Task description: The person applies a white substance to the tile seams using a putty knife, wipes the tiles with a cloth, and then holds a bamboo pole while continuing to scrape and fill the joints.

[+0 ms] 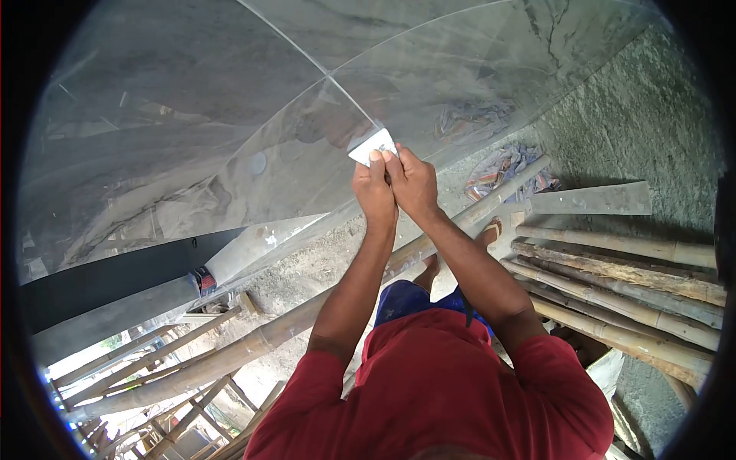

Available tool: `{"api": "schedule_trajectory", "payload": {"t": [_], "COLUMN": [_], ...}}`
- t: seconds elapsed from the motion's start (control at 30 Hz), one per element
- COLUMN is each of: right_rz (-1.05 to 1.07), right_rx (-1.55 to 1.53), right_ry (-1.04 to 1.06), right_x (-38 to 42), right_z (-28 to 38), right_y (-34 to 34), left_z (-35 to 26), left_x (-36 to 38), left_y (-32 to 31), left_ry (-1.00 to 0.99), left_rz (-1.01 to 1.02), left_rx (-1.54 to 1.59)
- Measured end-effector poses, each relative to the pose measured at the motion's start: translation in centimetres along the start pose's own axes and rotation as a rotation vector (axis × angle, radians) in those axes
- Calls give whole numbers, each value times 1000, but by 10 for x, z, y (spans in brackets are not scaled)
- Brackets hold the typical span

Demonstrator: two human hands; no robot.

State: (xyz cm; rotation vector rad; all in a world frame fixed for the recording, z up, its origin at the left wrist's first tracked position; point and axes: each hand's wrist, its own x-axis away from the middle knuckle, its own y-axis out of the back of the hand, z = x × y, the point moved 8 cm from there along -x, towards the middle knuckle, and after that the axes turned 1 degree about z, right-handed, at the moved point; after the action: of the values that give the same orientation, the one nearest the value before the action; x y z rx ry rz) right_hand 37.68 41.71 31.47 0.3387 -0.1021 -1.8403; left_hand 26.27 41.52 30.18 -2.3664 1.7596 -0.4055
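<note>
A flat white rectangular spreader (372, 146) is pinched between my two hands, with its far edge against the grey marbled tiles (291, 138). My left hand (376, 198) is closed on its near edge, the thumb lying on top. Right beside it, my right hand (416, 185) also grips that edge with the thumb on top. The fingers under the spreader are hidden. A pale joint line (353, 100) runs between the tiles down to the spreader, crossing a second line (414, 32) farther up.
A long bamboo pole (299, 313) runs diagonally past my legs. Several bamboo poles and boards (621, 295) lie at the right, below a grey plank (590, 199). A crumpled cloth (506, 172) lies by the rough wall (636, 115). Wooden scaffolding (184, 414) stands at lower left.
</note>
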Motion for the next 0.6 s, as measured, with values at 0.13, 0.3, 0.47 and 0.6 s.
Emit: {"api": "schedule_trajectory", "payload": {"t": [0.13,0.3,0.47,0.6], "right_rz": [56,88,185,54], "right_rx": [-44,-11,75,151], "right_ry": [36,-92,-364,-172], "right_x": [-17,-5,26,13], "right_z": [41,-17,-98,-43], "right_y": [4,-7,-15,5], "left_z": [-41,10,87,45], "left_x": [-6,-10,2,2], "left_y": [-14,2,20,1], "left_ry": [-112,-26,163,55], "left_rz": [73,61,-38,25], "left_rx": [28,-21,-22,97]}}
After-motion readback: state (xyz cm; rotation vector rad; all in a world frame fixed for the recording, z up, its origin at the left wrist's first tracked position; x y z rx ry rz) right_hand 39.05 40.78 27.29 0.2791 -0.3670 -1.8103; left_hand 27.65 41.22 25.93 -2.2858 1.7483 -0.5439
